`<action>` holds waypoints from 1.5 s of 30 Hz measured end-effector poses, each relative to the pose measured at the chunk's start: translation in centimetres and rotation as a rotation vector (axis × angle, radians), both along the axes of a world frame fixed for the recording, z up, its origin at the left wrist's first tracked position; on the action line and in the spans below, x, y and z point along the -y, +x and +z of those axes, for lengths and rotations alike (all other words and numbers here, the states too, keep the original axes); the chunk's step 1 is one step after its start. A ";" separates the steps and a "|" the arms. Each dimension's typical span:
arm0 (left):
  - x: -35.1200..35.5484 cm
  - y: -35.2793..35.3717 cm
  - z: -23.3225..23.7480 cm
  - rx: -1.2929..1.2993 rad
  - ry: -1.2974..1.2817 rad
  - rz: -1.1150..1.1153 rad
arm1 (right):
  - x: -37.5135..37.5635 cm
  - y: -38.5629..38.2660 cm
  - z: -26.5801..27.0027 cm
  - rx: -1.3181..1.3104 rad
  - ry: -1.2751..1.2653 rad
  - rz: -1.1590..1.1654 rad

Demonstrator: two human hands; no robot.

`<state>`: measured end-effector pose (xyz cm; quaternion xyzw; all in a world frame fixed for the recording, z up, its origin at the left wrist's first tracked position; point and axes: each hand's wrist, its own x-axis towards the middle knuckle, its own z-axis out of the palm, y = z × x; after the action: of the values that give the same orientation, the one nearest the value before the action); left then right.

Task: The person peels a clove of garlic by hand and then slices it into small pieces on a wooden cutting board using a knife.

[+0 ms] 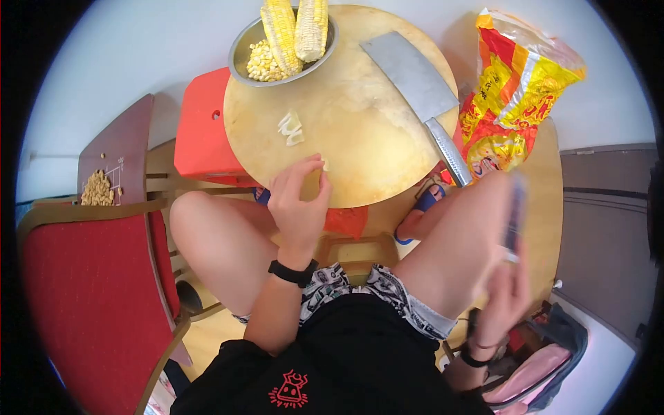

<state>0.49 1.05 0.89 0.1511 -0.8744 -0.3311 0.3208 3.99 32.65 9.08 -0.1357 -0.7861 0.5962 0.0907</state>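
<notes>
My left hand (pixel 301 200) is over the near edge of a round wooden cutting board (pixel 346 152), pinching a small pale yellow piece (pixel 326 165) between thumb and index finger. Its exact kind is too small to tell. Off to the right, beside my knee, my right hand (pixel 508 290) grips a dark, narrow object (pixel 514 218), smeared by motion. A few thin whitish scraps (pixel 291 128) lie on the board. A cleaver (pixel 411 76) rests at the board's right, its metal handle (pixel 448 152) sticking out past the rim.
A metal bowl (pixel 237 59) at the board's far left holds corn cobs (pixel 280 31) and loose kernels (pixel 263 63). Under the board's left side is a red stool (pixel 204 131). A red-yellow plastic bag (pixel 512 97) stands right; a red chair (pixel 97 297) is left.
</notes>
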 end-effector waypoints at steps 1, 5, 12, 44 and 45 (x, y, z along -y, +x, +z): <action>0.0 0.0 0.1 0.004 -0.009 -0.023 | 2.4 -0.7 -0.2 -0.051 0.154 0.247; 0.6 0.0 0.4 0.052 0.017 -0.011 | 12.0 -3.2 -2.6 -0.029 0.189 0.585; 0.9 -0.2 -0.2 -0.038 -0.030 -0.075 | 16.7 -4.2 -4.7 -0.089 0.202 0.626; 0.7 -0.5 0.1 -0.031 0.016 -0.058 | 16.7 -3.4 -4.7 -0.111 0.189 0.603; 0.7 -0.5 0.0 -0.036 0.023 -0.055 | 16.8 -3.4 -4.9 -0.112 0.189 0.605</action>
<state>0.03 0.37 0.92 0.1246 -0.8684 -0.3526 0.3256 0.57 15.87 4.21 0.1463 -0.8364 0.5271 -0.0356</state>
